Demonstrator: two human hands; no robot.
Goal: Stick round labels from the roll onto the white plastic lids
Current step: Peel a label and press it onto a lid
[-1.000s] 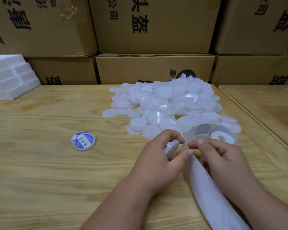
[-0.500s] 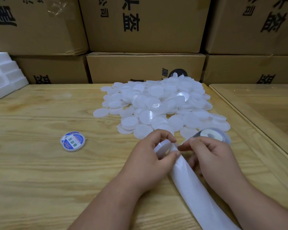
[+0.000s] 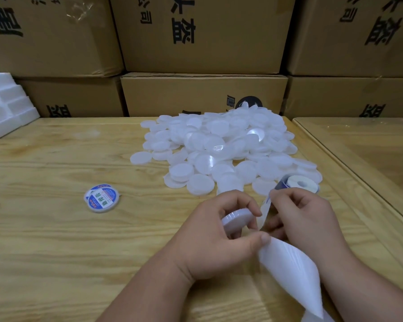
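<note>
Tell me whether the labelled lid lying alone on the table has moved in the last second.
No. The labelled lid keeps the same spot, left of and nearer than the pile of white lids; only the camera has shifted.

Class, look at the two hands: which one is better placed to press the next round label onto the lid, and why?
Probably the right hand: its fingertips pinch the label strip just below the roll. The left hand already grips a white lid right beside it, so it should just steady the lid.

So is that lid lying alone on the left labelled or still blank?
Labelled: the lone lid on the table shows a blue-and-white round sticker.
</note>
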